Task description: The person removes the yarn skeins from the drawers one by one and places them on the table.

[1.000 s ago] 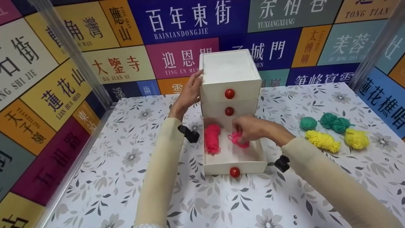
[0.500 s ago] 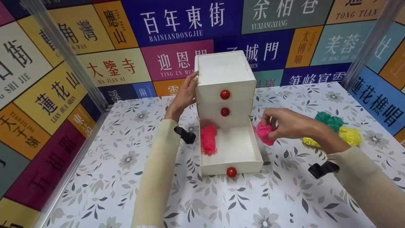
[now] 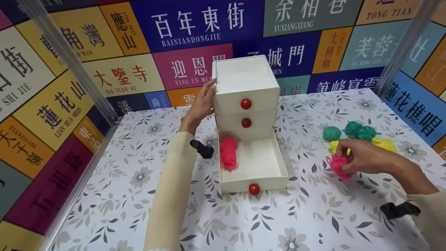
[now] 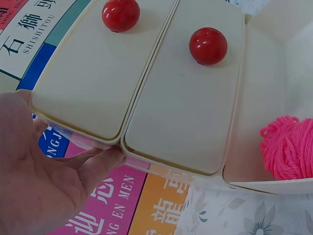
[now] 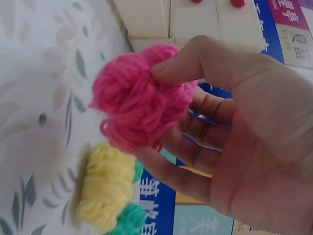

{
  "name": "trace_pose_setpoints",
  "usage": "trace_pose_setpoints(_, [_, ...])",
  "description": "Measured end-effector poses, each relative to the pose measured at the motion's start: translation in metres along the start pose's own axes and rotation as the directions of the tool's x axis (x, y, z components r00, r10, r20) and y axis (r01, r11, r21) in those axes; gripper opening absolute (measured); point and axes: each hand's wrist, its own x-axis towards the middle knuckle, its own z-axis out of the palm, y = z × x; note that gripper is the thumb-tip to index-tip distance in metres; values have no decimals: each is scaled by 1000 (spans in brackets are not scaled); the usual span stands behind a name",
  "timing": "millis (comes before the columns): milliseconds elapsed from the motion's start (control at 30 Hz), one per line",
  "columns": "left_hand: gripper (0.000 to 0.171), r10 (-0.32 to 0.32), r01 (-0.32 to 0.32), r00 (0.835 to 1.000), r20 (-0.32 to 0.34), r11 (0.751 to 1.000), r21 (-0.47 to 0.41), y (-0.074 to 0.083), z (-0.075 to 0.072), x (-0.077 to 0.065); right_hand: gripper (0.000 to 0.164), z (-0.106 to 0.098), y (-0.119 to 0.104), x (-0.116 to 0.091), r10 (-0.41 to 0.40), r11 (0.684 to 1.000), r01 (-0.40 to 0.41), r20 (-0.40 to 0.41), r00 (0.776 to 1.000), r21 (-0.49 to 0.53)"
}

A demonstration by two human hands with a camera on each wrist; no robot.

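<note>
Pinched between thumb and fingers of the right hand — a pink yarn ball, held just above the flowered table, right of the drawer chest and just near of the yellow yarn and green yarn. Flat against the chest's left side, fingers straight and holding nothing — the left hand. Pulled out toward the near side, the bottom drawer, with a second pink yarn skein along its left wall; upper two drawers closed.
</note>
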Motion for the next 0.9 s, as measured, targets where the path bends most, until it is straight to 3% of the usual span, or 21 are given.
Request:
trace_pose_setpoints(267, [48, -14, 14, 1000, -5, 1000, 11, -1, -2, 1, 31, 7, 33, -3, 109, 992, -107, 29, 994, -59])
trace_pose_setpoints(400, [48, -12, 12, 1000, 0, 1000, -10, -1, -1, 1, 34, 6, 39, -4, 115, 989, -112, 23, 993, -97])
trace_pose_setpoints(600, [47, -3, 3, 1000, -4, 1000, -4, 0, -1, 1, 53, -2, 26, -1, 131, 987, -128, 22, 991, -94])
trace_pose_setpoints(733, [48, -10, 10, 1000, 4, 1000, -9, 1, -1, 2, 65, -3, 10, 4, 97, 993, -100, -36, 995, -66])
trace_pose_setpoints(900, [47, -15, 15, 1000, 0, 1000, -17, -1, -1, 2, 68, 0, -11, 15, 51, 999, -51, -93, 994, 6])
